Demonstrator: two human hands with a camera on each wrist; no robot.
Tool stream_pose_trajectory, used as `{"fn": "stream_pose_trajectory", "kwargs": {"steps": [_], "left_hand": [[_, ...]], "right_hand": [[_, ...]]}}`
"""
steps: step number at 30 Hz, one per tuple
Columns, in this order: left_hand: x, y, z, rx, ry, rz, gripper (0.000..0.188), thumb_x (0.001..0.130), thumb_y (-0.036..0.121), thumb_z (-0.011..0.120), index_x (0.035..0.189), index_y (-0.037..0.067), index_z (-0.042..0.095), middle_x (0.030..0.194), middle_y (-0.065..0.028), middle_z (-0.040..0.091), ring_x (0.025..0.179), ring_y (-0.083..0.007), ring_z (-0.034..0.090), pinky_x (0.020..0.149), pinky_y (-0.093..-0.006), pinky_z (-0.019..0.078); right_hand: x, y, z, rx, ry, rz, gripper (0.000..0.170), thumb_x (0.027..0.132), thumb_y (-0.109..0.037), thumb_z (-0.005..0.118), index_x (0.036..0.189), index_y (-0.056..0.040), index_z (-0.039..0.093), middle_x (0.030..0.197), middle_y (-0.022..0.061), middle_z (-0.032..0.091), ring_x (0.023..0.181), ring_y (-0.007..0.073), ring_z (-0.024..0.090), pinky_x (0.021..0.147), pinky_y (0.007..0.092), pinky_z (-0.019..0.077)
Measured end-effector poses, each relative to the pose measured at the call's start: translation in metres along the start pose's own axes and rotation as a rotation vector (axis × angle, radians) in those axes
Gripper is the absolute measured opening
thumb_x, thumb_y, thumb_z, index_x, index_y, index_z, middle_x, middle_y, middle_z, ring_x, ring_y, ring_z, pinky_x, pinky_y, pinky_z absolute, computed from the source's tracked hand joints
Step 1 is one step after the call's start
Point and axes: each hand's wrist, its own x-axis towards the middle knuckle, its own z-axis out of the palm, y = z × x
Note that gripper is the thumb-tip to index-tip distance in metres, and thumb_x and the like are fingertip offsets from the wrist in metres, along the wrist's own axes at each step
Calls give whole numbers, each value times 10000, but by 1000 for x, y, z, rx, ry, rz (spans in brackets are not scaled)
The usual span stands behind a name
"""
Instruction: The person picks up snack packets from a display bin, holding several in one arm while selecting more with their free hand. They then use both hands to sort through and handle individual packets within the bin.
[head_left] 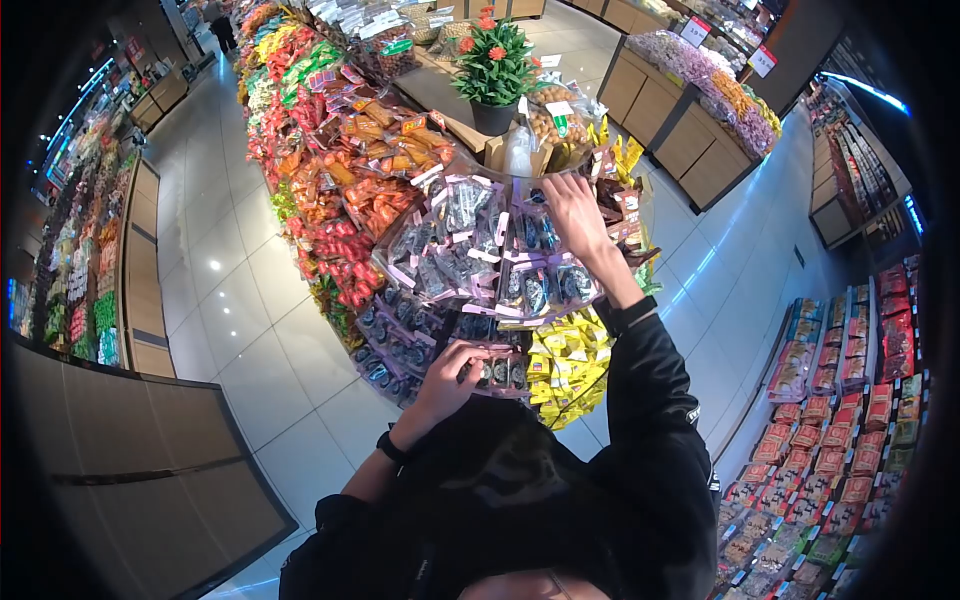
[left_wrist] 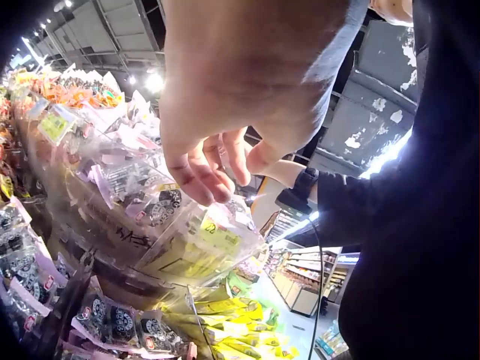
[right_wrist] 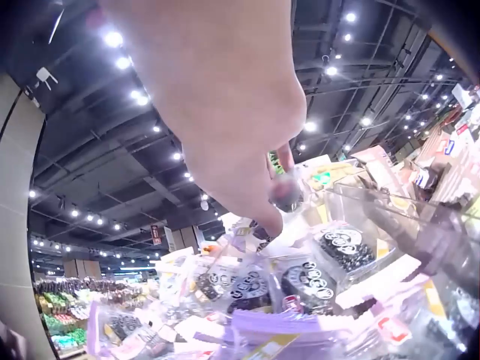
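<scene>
Clear, purple-edged packets with dark contents (head_left: pixel 465 205) fill a clear-walled tray (head_left: pixel 520 321). My right hand (head_left: pixel 578 222) reaches over the tray's back right part with its fingers pointing down. In the right wrist view, its fingertips pinch a small dark-filled packet (right_wrist: pixel 285 196), partly hidden by the hand. More packets with round white print (right_wrist: pixel 309 281) lie just below it. My left hand (head_left: pixel 447 383) hovers by the lower front packets (head_left: pixel 505 372), fingers loosely bent. Nothing shows between those fingers (left_wrist: pixel 202 180) in the left wrist view, where a yellow label (left_wrist: pixel 219 234) on the tray wall sits close behind.
Yellow packets (head_left: pixel 568 365) lie in front, right of the lower packets. Orange and red wrapped goods (head_left: pixel 360 190) spread along the left. A potted plant (head_left: pixel 493 75) stands behind the tray. Shelves of packaged goods (head_left: pixel 830 440) line the right, across a tiled aisle (head_left: pixel 700 265).
</scene>
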Motion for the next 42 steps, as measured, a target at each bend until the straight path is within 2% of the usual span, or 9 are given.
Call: {"fn": "stream_pose_trajectory", "kwargs": {"steps": [4,10,21,27,31,33,36,40,42], "left_hand": [[8,11,-4,14,-29,58,121,947,32,651,1065,21,671,1051,-118,671,969,-285,672,835,-364,538],[5,8,5,-8,-31,-16,133,937,36,649,1069,22,668,1067,-127,671,999,-316,671,875,-389,532],[16,17,7,-15,-78,21,122,963,68,633,1073,27,664,1092,-122,675,1022,-299,672,894,-383,534],[13,15,13,1,-103,27,130,964,86,633,1076,31,666,1086,-117,676,1010,-309,674,884,-391,539],[10,10,9,-12,-92,-37,135,958,83,639,1077,28,669,1071,-111,669,974,-297,679,849,-376,546],[10,9,6,-36,-64,-57,138,951,50,640,1081,39,684,1065,-100,669,927,-222,663,745,-313,530],[8,4,5,-61,-36,-88,150,937,20,648,1082,37,683,1023,-83,652,901,-198,654,740,-305,520],[5,3,4,-58,-8,-82,153,940,15,647,1089,30,680,1011,-83,648,883,-182,646,741,-295,512],[1,7,0,-68,51,-70,156,946,14,642,1098,24,676,1020,-85,652,867,-176,639,740,-289,505]], "right_hand": [[11,7,-2,-202,-38,-133,427,782,13,612,1203,-56,590,1159,106,615,1140,275,563,999,403,428],[-12,23,21,-67,-104,-69,442,833,-8,579,1274,-40,582,1282,168,549,1244,337,543,1092,428,450],[-7,15,36,-106,30,-68,363,828,-35,611,1188,-43,565,1155,140,553,1137,313,570,997,411,490],[-22,7,20,47,18,-20,369,868,-71,660,1225,-41,572,1131,157,553,1124,326,565,964,439,465],[-37,-10,-1,234,154,90,331,874,-70,695,1189,-39,598,1074,165,567,1044,354,591,904,461,491],[-39,-30,-15,363,168,209,302,866,-58,710,1151,-23,616,1011,177,612,910,387,643,808,479,533],[-38,-63,-22,589,-71,243,299,923,-163,709,1164,-20,605,1009,181,657,827,400,691,723,462,574],[-26,-94,-5,362,-15,224,453,938,-279,712,1229,21,536,982,219,656,876,403,706,731,470,593],[-17,-91,24,260,43,238,531,939,-305,716,1280,40,501,943,229,663,806,410,704,641,485,581]]}}
